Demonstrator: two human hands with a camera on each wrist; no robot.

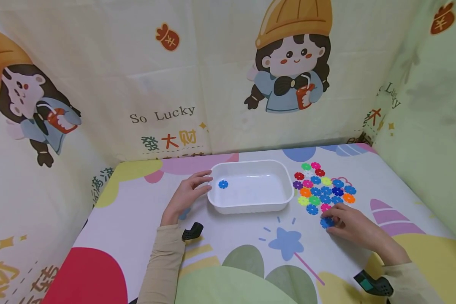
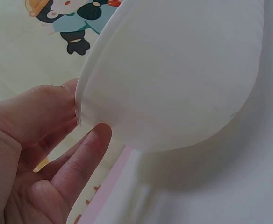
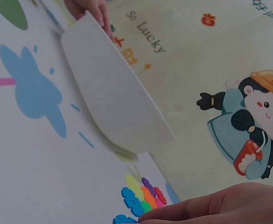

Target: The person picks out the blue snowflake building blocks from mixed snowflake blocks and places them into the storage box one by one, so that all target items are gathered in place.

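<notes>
A white plastic basin [image 1: 251, 207] stands on the table, with one blue snowflake disc [image 1: 223, 184] inside near its left end. At that end my left hand [image 1: 188, 194] holds the rim; in the left wrist view a fingertip [image 2: 104, 133] presses the outer wall just under it. To the right of the basin lies a loose cluster of many-coloured snowflake discs [image 1: 315, 191]. My right hand [image 1: 359, 226] pinches a blue snowflake disc [image 1: 326, 223] at the cluster's near edge. The right wrist view shows only part of that blue disc [image 3: 123, 219] by the fingertips.
A white tablecloth with printed shapes [image 1: 243, 236] covers the table. Printed cloth walls [image 1: 220, 84] rise behind it and at both sides. Each sleeve carries a dark wrist device, one on the left [image 1: 192, 231] and one on the right [image 1: 373, 283].
</notes>
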